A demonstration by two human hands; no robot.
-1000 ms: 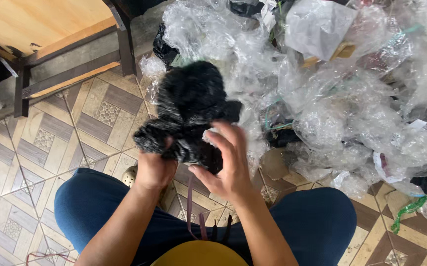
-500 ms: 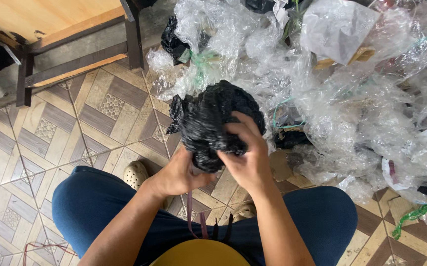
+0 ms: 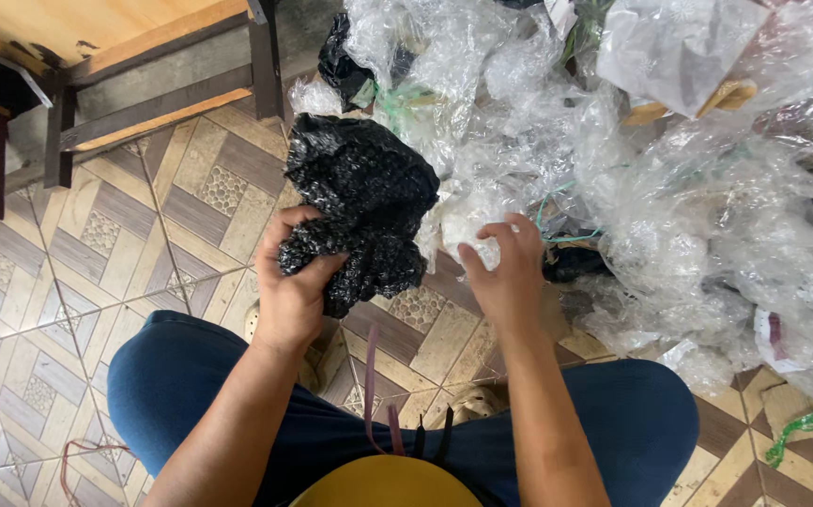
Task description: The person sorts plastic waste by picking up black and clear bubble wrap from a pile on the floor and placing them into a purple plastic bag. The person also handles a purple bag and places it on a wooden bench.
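Left hand: my left hand (image 3: 292, 286) is closed around the lower edge of a crumpled black plastic bag (image 3: 361, 208), thumb across the front and fingers wrapped behind.
Right hand: my right hand (image 3: 507, 277) is open and holds nothing, fingers loosely curled, just beside the bag's right edge and touching the near fringe of the clear plastic.
Black plastic bag: bunched into a wrinkled mass, held up above the tiled floor (image 3: 69, 282), between my knees and the heap.
Heap of clear plastic (image 3: 632, 188): crumpled transparent bags and film filling the upper right, lying on the floor; a second dark bag (image 3: 345, 66) sits at its far left edge.
Legs: my blue trousers (image 3: 181, 376) span the bottom of the view.
Table: a wooden table (image 3: 97, 38) stands at upper left, well apart from both hands.
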